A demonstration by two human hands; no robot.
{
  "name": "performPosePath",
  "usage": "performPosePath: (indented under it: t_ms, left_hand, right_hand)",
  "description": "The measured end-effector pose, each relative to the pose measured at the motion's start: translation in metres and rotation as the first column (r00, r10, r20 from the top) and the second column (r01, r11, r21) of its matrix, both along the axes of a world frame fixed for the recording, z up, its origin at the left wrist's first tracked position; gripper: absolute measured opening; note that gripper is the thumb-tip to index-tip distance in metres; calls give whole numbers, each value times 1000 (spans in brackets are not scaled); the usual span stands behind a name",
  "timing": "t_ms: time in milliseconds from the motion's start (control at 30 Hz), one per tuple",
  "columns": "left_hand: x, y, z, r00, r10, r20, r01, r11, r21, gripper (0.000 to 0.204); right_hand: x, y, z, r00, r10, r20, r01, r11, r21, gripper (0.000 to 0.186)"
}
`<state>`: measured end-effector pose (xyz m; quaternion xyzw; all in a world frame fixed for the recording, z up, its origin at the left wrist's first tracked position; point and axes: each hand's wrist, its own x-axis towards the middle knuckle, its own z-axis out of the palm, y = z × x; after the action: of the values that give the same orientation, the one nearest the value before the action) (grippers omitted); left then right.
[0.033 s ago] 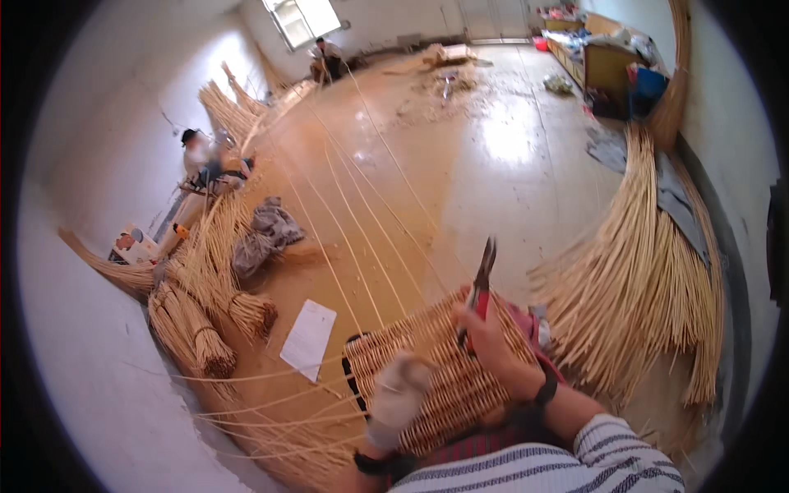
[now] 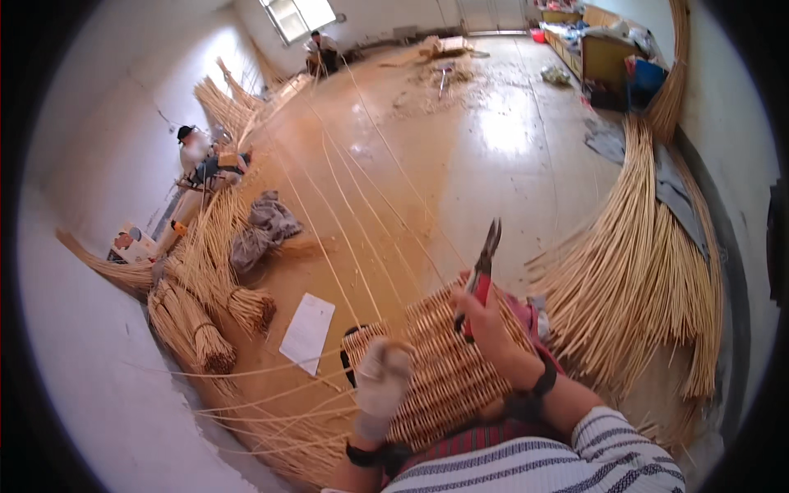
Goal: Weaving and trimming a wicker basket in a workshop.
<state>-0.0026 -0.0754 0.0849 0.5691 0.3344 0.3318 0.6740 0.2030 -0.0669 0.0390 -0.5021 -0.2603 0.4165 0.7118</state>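
- Woven wicker panel (image 2: 448,370) lies across your lap, low in the middle of the view, with long loose rods running from its edges over the floor.
- Your left hand (image 2: 382,378), in a pale glove, rests on the panel's near left part; its fingers curl down onto the weave, but whether they grip a rod you cannot tell.
- Your right hand (image 2: 485,324) is closed in a fist around the red handles of a pair of cutters (image 2: 481,275), held just above the panel's far edge, dark blades pointing up and away, barely parted.
- A dark band sits on your right wrist; striped sleeves (image 2: 575,464) fill the lower edge.
- Just left of the panel a white sheet of paper (image 2: 306,333) lies flat on the wooden floor (image 2: 460,164).
- Further left, tied bundles of cane (image 2: 205,316) lie near a crumpled grey cloth (image 2: 263,226).
- To your right a large fan of cane rods (image 2: 649,279) spreads along the wall.
- Beyond the bundles a seated person (image 2: 201,156) works by the left wall.
- Far off, another person (image 2: 320,49) sits under the window (image 2: 300,15).
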Motion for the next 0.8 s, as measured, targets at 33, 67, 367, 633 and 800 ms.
performPosePath:
  t_ms: [33,67,367,633,800]
  left_hand:
    - [0,12,11,958,285,45,-284,959,-25,20]
    - [2,13,11,956,291,31,-290,957,-22,20]
    - [10,3,5,949,314,-7,-311,942,129,26]
    - [10,-1,6,958,287,-13,-282,948,145,30]
    - [6,4,0,963,270,3,-267,949,167,29]
  right_hand:
    - [5,2,12,999,-18,32,18,1000,4,37]
    - [3,7,18,1000,-11,18,11,1000,2,37]
    - [-17,22,40,962,36,272,-64,993,96,50]
    - [-4,35,30,934,141,328,-189,975,119,57]
    - [-8,32,32,924,165,344,-213,971,108,54]
